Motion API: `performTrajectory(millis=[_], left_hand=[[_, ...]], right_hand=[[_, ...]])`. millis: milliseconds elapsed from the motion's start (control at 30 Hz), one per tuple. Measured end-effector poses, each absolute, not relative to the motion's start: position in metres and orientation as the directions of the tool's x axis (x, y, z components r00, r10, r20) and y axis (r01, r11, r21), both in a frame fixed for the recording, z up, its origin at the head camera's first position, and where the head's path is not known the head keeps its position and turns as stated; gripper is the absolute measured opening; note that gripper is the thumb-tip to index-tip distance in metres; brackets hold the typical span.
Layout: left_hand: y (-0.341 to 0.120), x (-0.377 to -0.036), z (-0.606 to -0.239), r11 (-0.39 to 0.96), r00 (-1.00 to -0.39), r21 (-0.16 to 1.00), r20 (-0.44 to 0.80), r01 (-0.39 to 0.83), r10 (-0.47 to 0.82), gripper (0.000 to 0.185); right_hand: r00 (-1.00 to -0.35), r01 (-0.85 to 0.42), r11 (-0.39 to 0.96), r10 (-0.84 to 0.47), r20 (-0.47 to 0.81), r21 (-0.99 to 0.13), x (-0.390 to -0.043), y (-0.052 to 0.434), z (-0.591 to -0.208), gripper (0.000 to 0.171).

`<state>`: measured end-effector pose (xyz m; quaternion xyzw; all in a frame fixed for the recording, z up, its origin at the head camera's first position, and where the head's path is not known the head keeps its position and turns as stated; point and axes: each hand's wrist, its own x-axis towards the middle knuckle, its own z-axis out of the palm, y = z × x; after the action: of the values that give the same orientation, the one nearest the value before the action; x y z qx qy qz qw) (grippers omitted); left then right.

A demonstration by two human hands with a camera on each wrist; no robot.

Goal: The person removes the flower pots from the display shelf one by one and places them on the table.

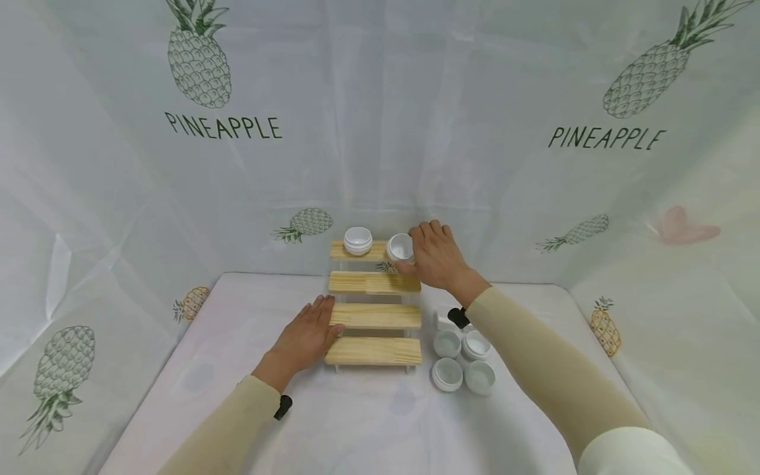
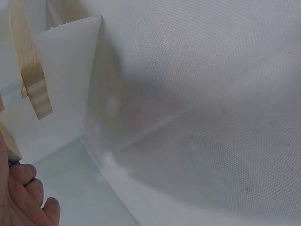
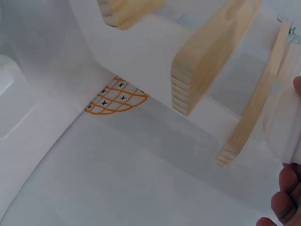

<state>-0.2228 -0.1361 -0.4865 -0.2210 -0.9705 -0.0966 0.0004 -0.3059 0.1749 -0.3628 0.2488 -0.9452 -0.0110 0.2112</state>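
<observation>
A four-tier stand with pale wooden steps and translucent side supports is in the middle of the head view. My right hand grips a small white cup by its right side, at the right end of the top step. In the right wrist view my fingertips are right at the cup's pale wall. Another white cup sits upright on the left of that step. My left hand holds the left end of the third step down, fingers at its back edge and thumb at its front.
To the right of the stand, several small white cups stand close together on the white-covered table, partly below my right forearm. A white cloth printed with pineapples hangs behind the stand and along both sides.
</observation>
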Motion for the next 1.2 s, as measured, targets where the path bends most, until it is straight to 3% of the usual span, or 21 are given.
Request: performTrajectory(millis=[533,1200], left_hand=[[-0.143,-0.22,-0.482,0.88,-0.908,0.229,0.057,0.416,0.414,0.077],[-0.135,-0.223,-0.487,0.871,-0.901,0.23,0.08,0.434,0.427,0.076]], right_hand=[[-0.688,-0.567,0.809,-0.569,0.451,0.156,-0.236,0.203,-0.403,0.059],[-0.697,-0.576,0.805,-0.574,0.43,0.142,-0.135,0.238,-0.488,0.065]])
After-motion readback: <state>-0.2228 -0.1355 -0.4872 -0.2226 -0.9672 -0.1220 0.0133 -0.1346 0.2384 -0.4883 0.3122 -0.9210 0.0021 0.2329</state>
